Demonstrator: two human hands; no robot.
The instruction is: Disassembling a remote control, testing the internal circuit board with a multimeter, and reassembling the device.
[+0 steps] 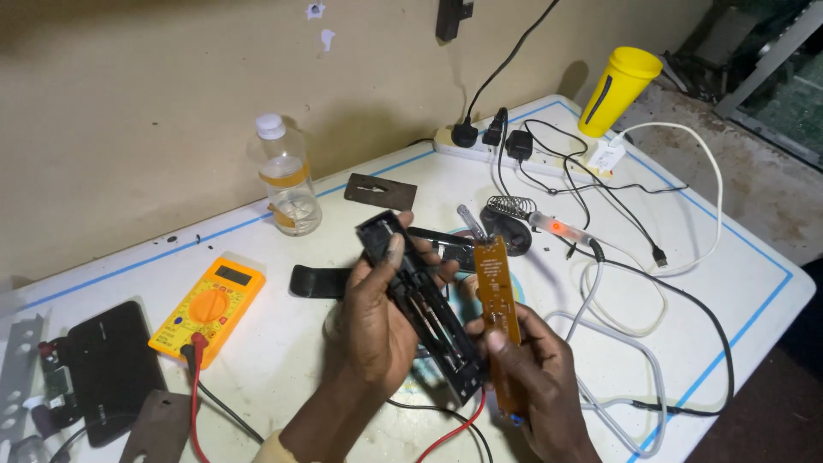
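Left hand point(377, 321) fingers grasping black casing point(420, 304), long axis slanting away-left, right hand point(536, 377) fingers pinching upright orange circuit board point(497, 296), yellow multimeter point(206, 307) left on counter point(754, 283), cables right

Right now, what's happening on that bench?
A person is working at a white table with bare hands. The left hand holds a long black plastic housing, opened up, thumb on its upper end. The right hand holds a narrow orange circuit board upright beside it. A yellow multimeter lies to the left, a soldering iron rests behind.
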